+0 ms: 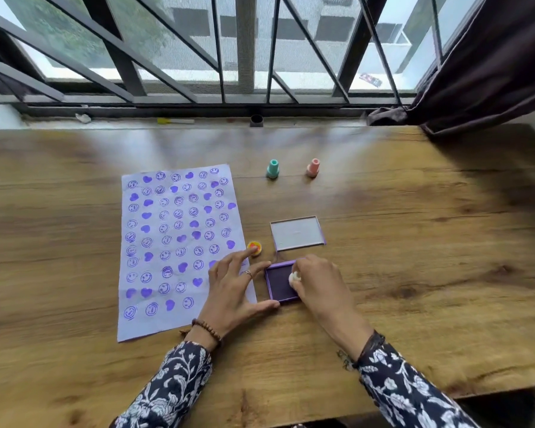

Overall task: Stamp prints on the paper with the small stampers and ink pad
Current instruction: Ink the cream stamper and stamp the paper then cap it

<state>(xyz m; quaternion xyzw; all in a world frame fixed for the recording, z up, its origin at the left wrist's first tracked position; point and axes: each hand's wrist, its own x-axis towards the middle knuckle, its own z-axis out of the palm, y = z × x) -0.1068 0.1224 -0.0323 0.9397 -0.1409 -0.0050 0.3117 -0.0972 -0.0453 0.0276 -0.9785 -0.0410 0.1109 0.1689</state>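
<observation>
Most of your paper (179, 251) already carries purple prints, only its lower right bare, while your right hand (314, 281) pinches a white stamper (294, 277) onto the ink pad (281, 282), left hand (233, 287) fingers splayed steadying it.

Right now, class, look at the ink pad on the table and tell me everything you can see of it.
The ink pad is a small square tray with a light purple rim around a dark purple inked face. It lies flat and open on the wooden table, just right of the paper. Its grey lid lies apart behind it. The left hand steadies its near-left corner; the right hand presses a small white stamper onto its right side.
</observation>
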